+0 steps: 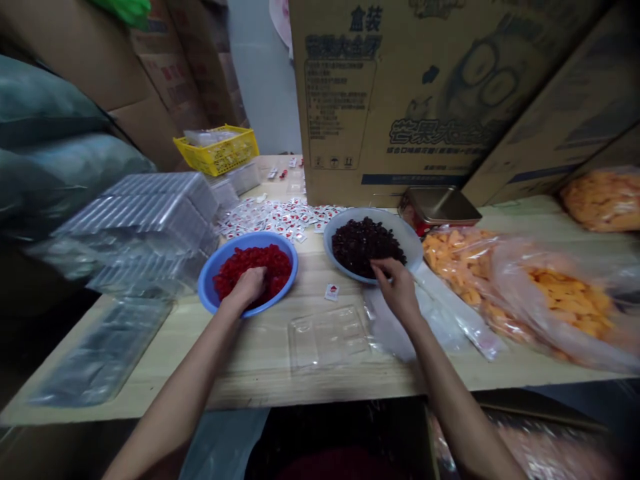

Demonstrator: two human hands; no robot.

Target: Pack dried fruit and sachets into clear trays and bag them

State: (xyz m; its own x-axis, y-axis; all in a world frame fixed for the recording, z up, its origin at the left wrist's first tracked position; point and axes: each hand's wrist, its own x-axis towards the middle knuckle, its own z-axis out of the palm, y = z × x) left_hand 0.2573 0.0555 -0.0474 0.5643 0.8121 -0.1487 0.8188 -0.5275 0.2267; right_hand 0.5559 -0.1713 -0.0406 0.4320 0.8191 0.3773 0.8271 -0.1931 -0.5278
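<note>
My left hand (249,287) reaches into a blue plastic bowl (250,240), its fingers buried in glossy red dried fruit (275,267). My right hand (395,288) rests at the near edge of dark purple dried fruit (363,243), heaped in a pale blue-grey bowl (395,230). Its fingertips touch the pile, and any pieces inside them are hidden. A transparent plastic compartment tray (327,337) lies on the wooden table (240,367) between my forearms. Close by, a small white-and-red sachet (331,292) sits alone.
Many more sachets (280,219) lie scattered behind the bowls. Stacked transparent trays (145,227) stand to the left, with a yellow basket (217,152) behind them. Bags of orange dried fruit (565,300) fill the right side. A large cardboard carton (400,93) stands at the back.
</note>
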